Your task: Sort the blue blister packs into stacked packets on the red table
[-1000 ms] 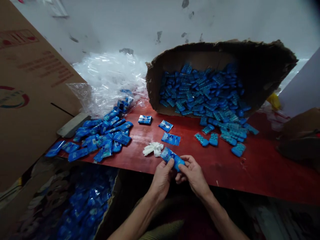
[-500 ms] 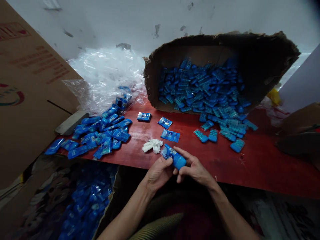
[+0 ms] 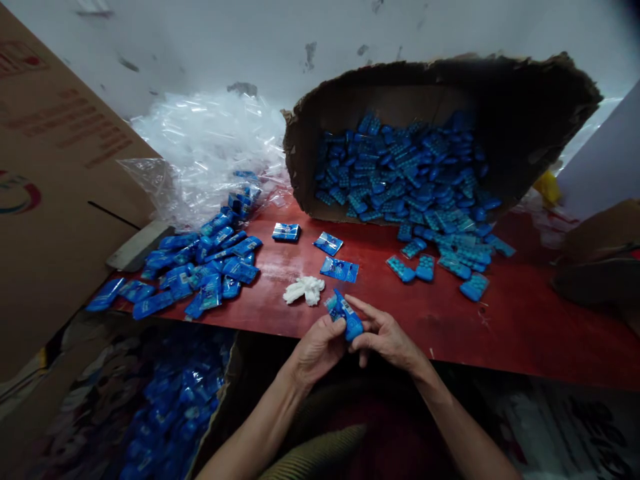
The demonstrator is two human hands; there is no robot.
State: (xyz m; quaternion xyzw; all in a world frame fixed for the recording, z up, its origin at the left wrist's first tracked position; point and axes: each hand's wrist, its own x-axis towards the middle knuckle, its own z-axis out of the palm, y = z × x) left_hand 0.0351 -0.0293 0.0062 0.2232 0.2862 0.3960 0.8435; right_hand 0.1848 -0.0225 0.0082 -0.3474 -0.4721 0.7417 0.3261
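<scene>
Left fingers (image 3: 336,327), right fingers (image 3: 364,309) grasping blue packet (image 3: 353,325) near edge (image 3: 500,367) of red table (image 3: 430,317); room rightward.

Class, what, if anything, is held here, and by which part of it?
A blue printed packet: the left grip pinches its left edge; the right grip is at its near end, closure unclear.

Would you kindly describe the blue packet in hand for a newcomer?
Start at the red table and find the crumpled white item near its front edge. Just right and nearer, between the left hand and right hand, is the blue packet. Unlike the loose packets, it alone is held.
</scene>
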